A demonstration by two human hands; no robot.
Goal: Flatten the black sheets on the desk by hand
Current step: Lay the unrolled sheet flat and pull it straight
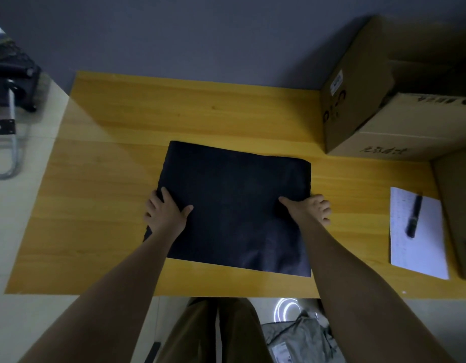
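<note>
A black sheet, perhaps a thin stack, lies roughly square on the yellow wooden desk, with faint creases near its front right corner. My left hand is at the sheet's left edge: thumb and index finger rest on top, the other fingers hang off the edge. My right hand is at the right edge, thumb on top and fingers curled down beside the edge. Both hands hold the sheet by its sides. Whether fingers reach under it is hidden.
Two cardboard boxes stand at the desk's back right, and another box at the far right edge. A white paper with a black pen lies to the right. A chair stands off the left side.
</note>
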